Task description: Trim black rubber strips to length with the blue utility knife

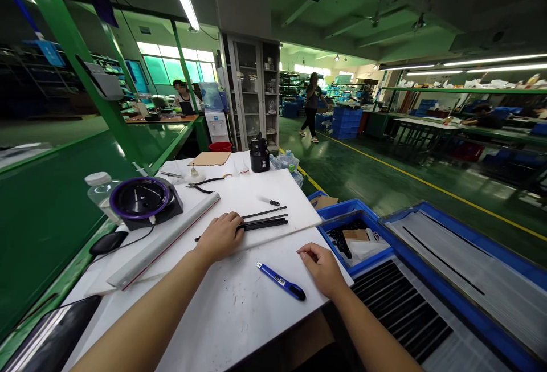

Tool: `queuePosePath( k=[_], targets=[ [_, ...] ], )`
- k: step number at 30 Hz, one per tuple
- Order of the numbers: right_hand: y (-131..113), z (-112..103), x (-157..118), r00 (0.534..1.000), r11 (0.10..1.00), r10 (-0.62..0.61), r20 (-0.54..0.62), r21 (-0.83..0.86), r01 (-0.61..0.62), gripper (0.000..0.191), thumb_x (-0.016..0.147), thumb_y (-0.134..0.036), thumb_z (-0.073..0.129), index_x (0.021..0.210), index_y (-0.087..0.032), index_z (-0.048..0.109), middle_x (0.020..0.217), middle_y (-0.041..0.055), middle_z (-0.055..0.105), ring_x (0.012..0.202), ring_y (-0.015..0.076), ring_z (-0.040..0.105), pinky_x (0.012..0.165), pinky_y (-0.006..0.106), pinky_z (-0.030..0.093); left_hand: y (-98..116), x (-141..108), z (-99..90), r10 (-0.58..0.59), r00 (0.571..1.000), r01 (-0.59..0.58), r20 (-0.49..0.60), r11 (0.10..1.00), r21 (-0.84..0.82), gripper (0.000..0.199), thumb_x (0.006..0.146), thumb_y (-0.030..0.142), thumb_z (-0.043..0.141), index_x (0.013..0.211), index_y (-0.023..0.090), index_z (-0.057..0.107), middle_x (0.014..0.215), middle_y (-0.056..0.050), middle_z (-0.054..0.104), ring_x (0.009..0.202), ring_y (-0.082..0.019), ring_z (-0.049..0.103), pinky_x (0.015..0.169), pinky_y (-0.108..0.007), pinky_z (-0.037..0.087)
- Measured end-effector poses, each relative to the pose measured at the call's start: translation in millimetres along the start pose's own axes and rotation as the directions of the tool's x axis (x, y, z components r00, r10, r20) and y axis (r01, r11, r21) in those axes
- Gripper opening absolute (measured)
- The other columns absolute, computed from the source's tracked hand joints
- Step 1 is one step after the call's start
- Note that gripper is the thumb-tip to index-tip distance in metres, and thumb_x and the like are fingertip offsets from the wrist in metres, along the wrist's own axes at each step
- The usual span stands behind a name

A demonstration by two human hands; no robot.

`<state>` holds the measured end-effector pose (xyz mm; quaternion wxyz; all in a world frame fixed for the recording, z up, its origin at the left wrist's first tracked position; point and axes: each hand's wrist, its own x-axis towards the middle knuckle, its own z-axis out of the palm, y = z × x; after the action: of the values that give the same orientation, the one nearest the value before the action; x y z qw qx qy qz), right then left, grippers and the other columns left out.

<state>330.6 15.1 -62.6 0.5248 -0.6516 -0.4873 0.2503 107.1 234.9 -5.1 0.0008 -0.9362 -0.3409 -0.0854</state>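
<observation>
Two hands working: left hand pressing flat, pinning thin black strips steady on the white tabletop; right hand resting loosely curled, empty, beside blue utility knife near the front edge.

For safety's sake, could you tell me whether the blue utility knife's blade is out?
Cannot tell: the blue utility knife lies flat on the white table; its tip is too small.

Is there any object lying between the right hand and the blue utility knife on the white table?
Nothing visible lies between them. The right hand rests on the white table just right of the blue utility knife, with only bare table surface in the gap. The left hand is farther away, resting on the black strips.
</observation>
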Motion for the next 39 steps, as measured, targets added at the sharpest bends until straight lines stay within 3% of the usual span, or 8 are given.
queuePosePath(
  k=[11,19,25,31,36,39],
  targets=[
    [0,-1,0,1.000,1.000,-0.002,0.010,0.009,0.001,0.026,0.089,-0.036,0.056,0.093,-0.017,0.074,0.081,0.0057,0.066,0.075,0.0197,0.057,0.064,0.029,0.043,4,4,1.7,-0.043,0.998,0.044,0.035,0.998,-0.035,0.040,0.095,0.034,0.033,0.110,0.018,0.066,0.115,-0.011,0.069,0.113,-0.029,0.059,0.101,-0.047,0.044],
    [0,0,0,1.000,1.000,0.001,0.002,0.014,-0.001,0.027,0.089,-0.037,0.056,0.093,-0.017,0.074,0.078,0.0052,0.065,0.073,0.0193,0.057,0.064,0.029,0.044,-1,5,0.7,-0.004,1.000,0.004,0.006,1.000,-0.026,0.042,0.083,0.017,0.038,0.111,0.013,0.070,0.117,-0.012,0.070,0.113,-0.029,0.061,0.102,-0.045,0.046],
    [1,0,0,1.000,1.000,0.004,0.002,0.017,-0.004,0.028,0.088,-0.038,0.056,0.093,-0.018,0.074,0.079,0.0061,0.067,0.075,0.0209,0.059,0.063,0.029,0.045,-6,-3,-3.0,0.067,0.994,-0.070,-0.088,0.997,-0.025,0.043,0.084,0.015,0.039,0.110,0.016,0.073,0.118,-0.009,0.072,0.114,-0.026,0.062,0.105,-0.041,0.048],
    [0,-1,0,1.000,1.000,-0.008,0.010,0.011,0.008,0.027,0.089,-0.038,0.056,0.093,-0.018,0.074,0.082,0.0072,0.068,0.079,0.0223,0.061,0.066,0.030,0.047,-9,-8,-12.2,0.064,0.956,-0.067,-0.287,0.998,-0.001,0.044,0.090,0.020,0.039,0.121,0.013,0.069,0.131,-0.011,0.066,0.125,-0.028,0.057,0.113,-0.046,0.042],
    [0,-2,-2,1.000,1.000,-0.013,0.005,0.002,0.013,0.027,0.090,-0.038,0.055,0.092,-0.018,0.074,0.083,0.0075,0.069,0.078,0.0220,0.061,0.066,0.031,0.046,9,-35,-42.2,0.088,0.883,-0.134,-0.461,0.989,-0.066,0.039,0.093,0.028,0.041,0.116,0.018,0.071,0.125,-0.007,0.069,0.123,-0.026,0.059,0.112,-0.045,0.045],
    [0,-1,-2,1.000,1.000,-0.022,-0.009,0.003,0.022,0.027,0.091,-0.038,0.055,0.093,-0.017,0.073,0.082,0.0070,0.068,0.076,0.0215,0.060,0.065,0.031,0.046,30,-78,-59.2,-0.048,0.926,-0.058,-0.375,0.962,-0.268,0.036,0.094,0.040,0.044,0.109,0.026,0.074,0.118,-0.003,0.072,0.112,-0.024,0.066,0.101,-0.038,0.056]
  ],
)
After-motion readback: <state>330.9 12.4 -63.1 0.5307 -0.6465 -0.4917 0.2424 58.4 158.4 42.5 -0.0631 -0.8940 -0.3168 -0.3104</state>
